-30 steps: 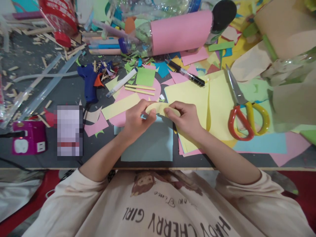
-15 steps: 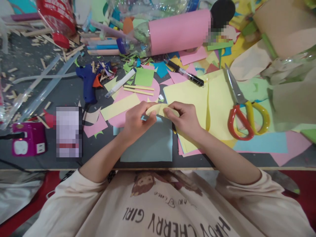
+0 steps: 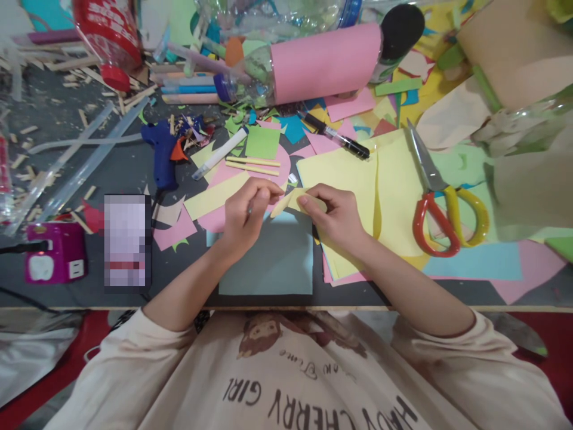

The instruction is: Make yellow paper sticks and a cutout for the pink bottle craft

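A small pale-yellow folded paper piece [image 3: 290,202] is pinched between the thumb and fingers of my right hand [image 3: 336,214]. Its left part tilts down freely like a petal or wing. My left hand [image 3: 246,214] hovers just left of it, fingers bent and thumb drawn back from the paper, with nothing visibly gripped. Below both hands lies a grey-blue paper sheet [image 3: 268,263] at the table's front. A yellow paper strip [image 3: 215,197] rests on pink paper to the left of my left hand.
Red-and-yellow scissors [image 3: 432,185] lie on yellow sheets [image 3: 344,173] at right. Behind are a black marker [image 3: 335,136], a white pen [image 3: 221,152] and a pink-wrapped bottle [image 3: 324,63]. At left are a blue glue gun [image 3: 163,155], a phone [image 3: 125,242] and a purple power block [image 3: 54,252].
My left thumb has come off the yellow paper and moved back to the left. The paper's left part now tips downward. My right hand keeps its pinch.
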`<state>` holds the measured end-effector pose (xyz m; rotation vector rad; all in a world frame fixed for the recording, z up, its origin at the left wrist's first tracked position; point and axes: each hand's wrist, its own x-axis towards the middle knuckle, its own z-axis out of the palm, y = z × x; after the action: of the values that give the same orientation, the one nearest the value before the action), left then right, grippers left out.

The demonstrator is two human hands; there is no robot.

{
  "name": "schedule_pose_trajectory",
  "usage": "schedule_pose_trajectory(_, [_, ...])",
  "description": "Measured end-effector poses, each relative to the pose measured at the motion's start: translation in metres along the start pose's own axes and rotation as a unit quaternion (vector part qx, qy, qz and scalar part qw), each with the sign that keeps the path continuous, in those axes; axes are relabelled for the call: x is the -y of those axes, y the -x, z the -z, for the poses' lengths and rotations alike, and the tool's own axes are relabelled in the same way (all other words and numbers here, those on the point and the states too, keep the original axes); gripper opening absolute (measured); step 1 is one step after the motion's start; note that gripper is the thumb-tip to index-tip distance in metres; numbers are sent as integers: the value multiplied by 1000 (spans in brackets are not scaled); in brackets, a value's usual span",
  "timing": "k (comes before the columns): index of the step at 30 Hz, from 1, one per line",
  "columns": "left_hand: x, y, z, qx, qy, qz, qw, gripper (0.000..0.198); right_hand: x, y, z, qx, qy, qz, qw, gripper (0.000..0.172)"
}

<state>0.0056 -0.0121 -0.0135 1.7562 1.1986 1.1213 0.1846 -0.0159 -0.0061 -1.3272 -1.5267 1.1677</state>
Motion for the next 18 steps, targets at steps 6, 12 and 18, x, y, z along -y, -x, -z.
schedule_pose_trajectory(6, [-3,-8,-1,56,-88,-60,993,21,0,1,0,17,5,31,999,38])
schedule_pose_trajectory(12, [-5,-7,-1,81,-113,-95,986,12,-2,2,-1,21,12,46,999,32])
schedule_pose_trajectory(18, [-2,-7,-1,90,-107,-90,986,11,-3,3,-2,23,4,52,998,19])
